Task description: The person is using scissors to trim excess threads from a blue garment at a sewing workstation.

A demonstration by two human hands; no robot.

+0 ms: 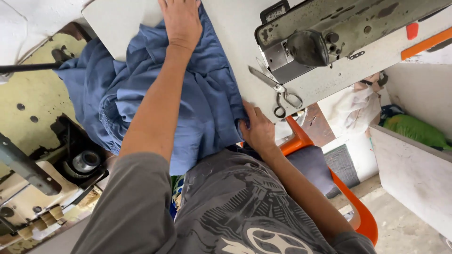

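Blue cloth (188, 108) is lying beside the sewing machine (310, 42); left hand (181, 21) is pressing flat, right hand (256, 129) maybe pinching its edge.

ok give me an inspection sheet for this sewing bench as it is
surface: white table, worn, partly covered by cloth
job's things: blue fabric bunched on the table and hanging off its near edge
clutter: scissors lying shut beside the sewing machine
hands: left hand flat on the fabric, palm down; right hand pinching the fabric edge at the table's rim
cables: nothing seen
surroundings: orange chair under the person, second machine to the left, green bundle to the right
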